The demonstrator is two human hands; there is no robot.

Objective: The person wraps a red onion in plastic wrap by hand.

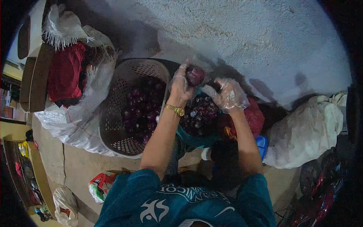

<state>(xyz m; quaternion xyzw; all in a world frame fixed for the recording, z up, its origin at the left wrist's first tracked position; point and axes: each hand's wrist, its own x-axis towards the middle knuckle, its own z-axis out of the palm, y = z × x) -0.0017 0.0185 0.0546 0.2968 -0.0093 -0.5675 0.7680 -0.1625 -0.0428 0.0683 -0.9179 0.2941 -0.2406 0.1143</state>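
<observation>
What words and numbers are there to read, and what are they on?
Teal shirt: white letters, perhaps "SAN" among them, too folded and blurred to be sure.
Gold watch: dial too small to read any numbers.
Red-and-green bag: too blurred to read.
I can't read any other text.

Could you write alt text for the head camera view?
A person's left hand, in a clear glove, holds what looks like a red onion, with the gloved right hand close by. To the left, a perforated basket holds dark purple bulbs.
</observation>
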